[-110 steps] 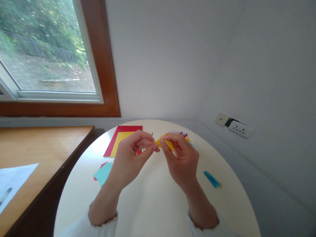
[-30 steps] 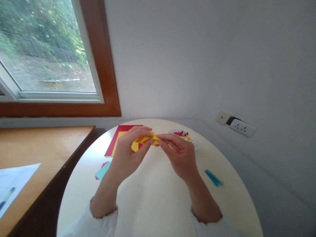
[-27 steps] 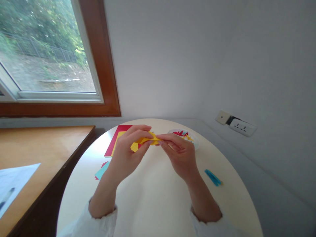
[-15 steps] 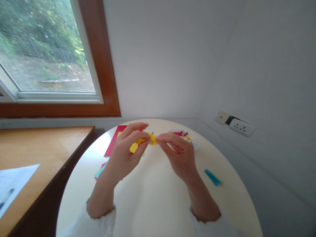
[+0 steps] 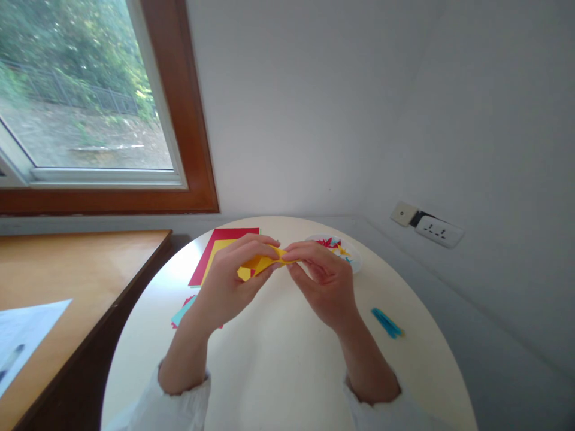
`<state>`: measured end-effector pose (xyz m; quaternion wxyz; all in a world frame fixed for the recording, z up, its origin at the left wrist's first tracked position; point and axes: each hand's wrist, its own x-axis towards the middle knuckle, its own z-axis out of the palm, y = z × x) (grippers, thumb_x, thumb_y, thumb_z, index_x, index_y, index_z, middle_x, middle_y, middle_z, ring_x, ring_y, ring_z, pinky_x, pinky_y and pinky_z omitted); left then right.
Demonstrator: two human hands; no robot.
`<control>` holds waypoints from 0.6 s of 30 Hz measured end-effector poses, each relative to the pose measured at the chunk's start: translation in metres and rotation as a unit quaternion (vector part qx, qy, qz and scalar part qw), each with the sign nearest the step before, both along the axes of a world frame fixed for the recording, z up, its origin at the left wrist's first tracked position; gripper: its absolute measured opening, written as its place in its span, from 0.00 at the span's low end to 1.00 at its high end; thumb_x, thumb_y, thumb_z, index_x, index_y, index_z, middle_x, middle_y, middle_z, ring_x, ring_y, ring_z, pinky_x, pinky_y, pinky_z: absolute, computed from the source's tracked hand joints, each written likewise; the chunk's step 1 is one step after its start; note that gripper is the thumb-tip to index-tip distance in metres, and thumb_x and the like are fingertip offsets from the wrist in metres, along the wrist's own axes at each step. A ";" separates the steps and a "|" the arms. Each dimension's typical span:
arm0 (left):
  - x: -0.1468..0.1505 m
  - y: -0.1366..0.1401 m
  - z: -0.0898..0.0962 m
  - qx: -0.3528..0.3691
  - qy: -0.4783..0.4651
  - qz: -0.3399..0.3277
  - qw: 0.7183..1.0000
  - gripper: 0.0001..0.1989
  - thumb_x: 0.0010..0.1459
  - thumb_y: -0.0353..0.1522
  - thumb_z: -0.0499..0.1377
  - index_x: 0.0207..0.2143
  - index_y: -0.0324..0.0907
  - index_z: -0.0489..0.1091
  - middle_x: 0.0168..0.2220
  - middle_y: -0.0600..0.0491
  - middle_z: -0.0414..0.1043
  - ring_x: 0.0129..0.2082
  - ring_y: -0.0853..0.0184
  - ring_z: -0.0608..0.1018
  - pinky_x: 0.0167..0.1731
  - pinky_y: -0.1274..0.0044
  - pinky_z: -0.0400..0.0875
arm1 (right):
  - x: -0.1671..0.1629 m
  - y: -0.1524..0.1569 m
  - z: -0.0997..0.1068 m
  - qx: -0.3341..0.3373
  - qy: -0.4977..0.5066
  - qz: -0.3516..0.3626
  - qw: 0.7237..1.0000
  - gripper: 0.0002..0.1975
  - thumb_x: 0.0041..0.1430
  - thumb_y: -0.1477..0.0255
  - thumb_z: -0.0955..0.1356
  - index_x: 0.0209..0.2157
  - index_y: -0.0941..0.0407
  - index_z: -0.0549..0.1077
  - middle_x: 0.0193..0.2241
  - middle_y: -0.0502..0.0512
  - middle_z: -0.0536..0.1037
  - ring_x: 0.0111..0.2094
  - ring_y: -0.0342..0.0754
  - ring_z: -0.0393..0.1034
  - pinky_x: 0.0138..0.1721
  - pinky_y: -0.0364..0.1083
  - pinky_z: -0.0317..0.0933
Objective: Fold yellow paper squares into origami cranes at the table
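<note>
A folded piece of yellow paper [image 5: 265, 263] is held up over the middle of the round table, between my two hands. My left hand [image 5: 231, 278] pinches its left part, thumb below and fingers above. The fingertips of my right hand [image 5: 327, 278] close on its right end, near the left fingertips. Part of the paper is hidden behind the left fingers. Behind my left hand lie sheets of red paper [image 5: 204, 257] and yellow paper [image 5: 215, 250]. Beyond my right hand sits a clear round dish [image 5: 357, 257] with small red, yellow and blue folded paper pieces [image 5: 332, 243].
The round white table [image 5: 287, 371] stands by the wall. On its right lies a blue tool [image 5: 386, 323], perhaps scissors. Light blue paper [image 5: 182, 312] and red scraps lie at left. A wooden desk [image 5: 81, 263] with a printed sheet [image 5: 31, 329] adjoins; a socket [image 5: 439, 231] is on the wall.
The yellow paper has opened out and tilted, showing more of its surface below my left fingers. My left forefinger has come down onto it. My right hand has barely moved.
</note>
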<state>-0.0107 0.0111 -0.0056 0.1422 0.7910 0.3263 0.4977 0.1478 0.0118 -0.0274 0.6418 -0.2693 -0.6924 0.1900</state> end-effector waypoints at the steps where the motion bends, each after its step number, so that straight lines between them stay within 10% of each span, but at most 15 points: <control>1: 0.000 0.000 0.000 0.005 -0.009 -0.001 1.000 0.03 0.54 0.29 0.58 0.30 0.43 0.71 0.38 0.48 0.75 0.38 0.64 0.77 0.34 0.75 0.73 | 0.000 0.000 0.000 0.001 -0.001 0.003 1.000 0.08 0.51 0.78 0.67 0.31 0.52 0.75 0.31 0.51 0.78 0.36 0.45 0.73 0.37 0.45 0.70; 18: 0.002 -0.001 0.000 -0.065 -0.043 -0.031 0.996 0.04 0.57 0.33 0.55 0.31 0.42 0.68 0.38 0.50 0.74 0.38 0.67 0.76 0.34 0.78 0.71 | -0.004 -0.006 0.005 -0.044 0.053 0.028 0.997 0.05 0.51 0.78 0.69 0.29 0.54 0.76 0.29 0.51 0.79 0.34 0.43 0.74 0.36 0.42 0.71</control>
